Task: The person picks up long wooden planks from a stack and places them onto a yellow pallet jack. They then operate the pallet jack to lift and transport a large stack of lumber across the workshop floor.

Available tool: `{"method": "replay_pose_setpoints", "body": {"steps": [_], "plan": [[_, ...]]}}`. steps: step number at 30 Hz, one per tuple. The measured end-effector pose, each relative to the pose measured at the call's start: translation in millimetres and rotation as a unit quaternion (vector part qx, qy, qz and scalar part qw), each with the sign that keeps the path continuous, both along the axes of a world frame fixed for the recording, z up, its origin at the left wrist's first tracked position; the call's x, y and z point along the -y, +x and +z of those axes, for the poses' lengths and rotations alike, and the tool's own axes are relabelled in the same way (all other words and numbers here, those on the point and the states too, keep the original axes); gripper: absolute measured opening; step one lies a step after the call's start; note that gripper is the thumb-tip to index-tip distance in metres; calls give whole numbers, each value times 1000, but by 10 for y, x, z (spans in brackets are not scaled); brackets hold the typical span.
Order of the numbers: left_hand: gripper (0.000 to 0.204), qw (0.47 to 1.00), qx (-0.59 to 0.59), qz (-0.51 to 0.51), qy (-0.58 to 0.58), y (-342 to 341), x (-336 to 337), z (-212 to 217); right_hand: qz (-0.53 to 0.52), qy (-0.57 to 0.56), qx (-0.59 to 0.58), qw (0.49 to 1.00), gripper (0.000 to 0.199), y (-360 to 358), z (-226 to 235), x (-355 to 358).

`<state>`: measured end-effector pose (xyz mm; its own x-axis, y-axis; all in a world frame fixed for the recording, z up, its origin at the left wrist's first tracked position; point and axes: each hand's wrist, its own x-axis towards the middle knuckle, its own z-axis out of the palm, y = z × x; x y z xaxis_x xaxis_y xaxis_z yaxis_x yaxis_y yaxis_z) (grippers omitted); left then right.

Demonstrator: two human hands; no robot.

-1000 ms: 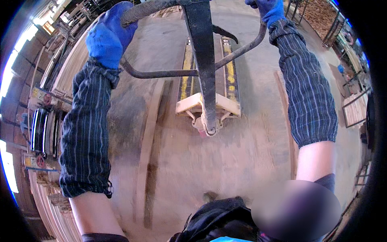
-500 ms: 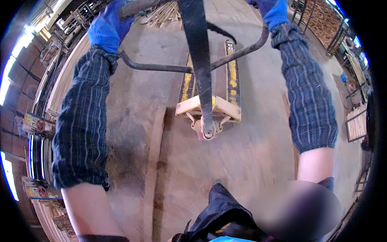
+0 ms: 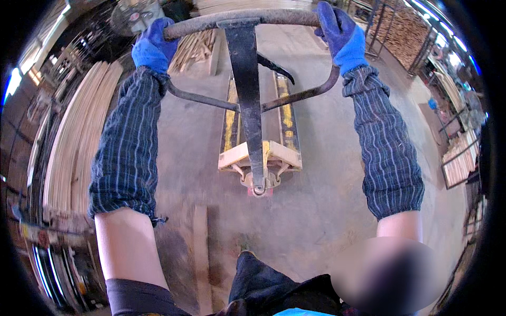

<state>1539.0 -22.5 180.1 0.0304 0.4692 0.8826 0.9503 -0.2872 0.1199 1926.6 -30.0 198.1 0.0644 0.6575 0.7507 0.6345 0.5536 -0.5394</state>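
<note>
Reaching forward with both arms (image 3: pixel 126 142) held apart, clasping one handle (image 3: pixel 290 17) with left hand (image 3: pixel 155 46) closed round its left end and right hand (image 3: pixel 343 39) closed round its right. Facing one pallet truck (image 3: pixel 284 155) on the floor (image 3: pixel 327 205) straight ahead, with one lever (image 3: pixel 276 68) and two forks (image 3: pixel 230 126), plus one plank (image 3: pixel 201 253) lying nearer, leftward

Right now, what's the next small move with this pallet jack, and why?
Probably a gentle push forward on the pallet jack, biased slightly right: the gloved left hand and right hand both grip its loop handle, its forks point away from the person, and loose wooden strips lie ahead, left of the forks.
</note>
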Motion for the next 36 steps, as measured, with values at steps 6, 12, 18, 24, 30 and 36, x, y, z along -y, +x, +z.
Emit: {"method": "replay_pose_setpoints", "body": {"steps": [6, 12, 18, 24, 30, 36], "plan": [[32, 996, -1, -90, -9, -71, -524, -10, 17, -73, -147, 986, 49, -154, 37, -83], [35, 994, -14, -105, 26, -36, -758, -51, -30, -56, -136, 989, 53, -56, 98, -383], [29, 996, -28, -86, 11, -69, -972, 54, -59, -99, -76, 990, 60, 82, 67, -1057], [28, 996, -16, -66, -55, 50, -1093, -165, -24, -159, -177, 971, 69, 6, -303, -1480], [27, 997, -48, -56, 11, 68, -1322, -89, -36, -143, -226, 963, 65, -97, -328, -1926], [27, 997, -34, -66, -39, 73, -1723, -76, -11, -97, -246, 964, 59, -82, -467, -2447]]}}
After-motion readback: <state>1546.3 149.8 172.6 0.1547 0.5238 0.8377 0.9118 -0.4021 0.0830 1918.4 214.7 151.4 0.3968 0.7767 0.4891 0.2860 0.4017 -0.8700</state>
